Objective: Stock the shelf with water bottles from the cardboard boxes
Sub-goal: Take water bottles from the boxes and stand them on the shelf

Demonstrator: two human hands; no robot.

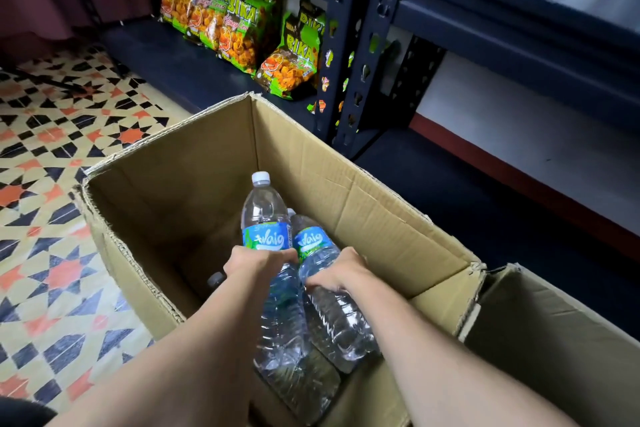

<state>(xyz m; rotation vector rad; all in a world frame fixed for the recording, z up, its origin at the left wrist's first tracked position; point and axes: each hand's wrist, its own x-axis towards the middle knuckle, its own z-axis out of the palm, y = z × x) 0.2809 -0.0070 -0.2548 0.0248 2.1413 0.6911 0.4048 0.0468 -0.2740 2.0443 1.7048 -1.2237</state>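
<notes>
Left hand (pixel 257 262) grips the left water bottle (pixel 265 215) just under its blue label; the bottle is tilted, white cap toward the far wall of the cardboard box (pixel 180 191). Right hand (pixel 343 270) grips the second water bottle (pixel 334 317), side by side with the first. Both bottles are inside the open box, nearer its right wall. Another bottle cap (pixel 216 277) shows by the left wall. The box sits on the tiled floor (pixel 52 149), with a second box (pixel 554 340) at its right. Snack bags (pixel 225 21) stand on the dark shelf (pixel 156 59) behind.
</notes>
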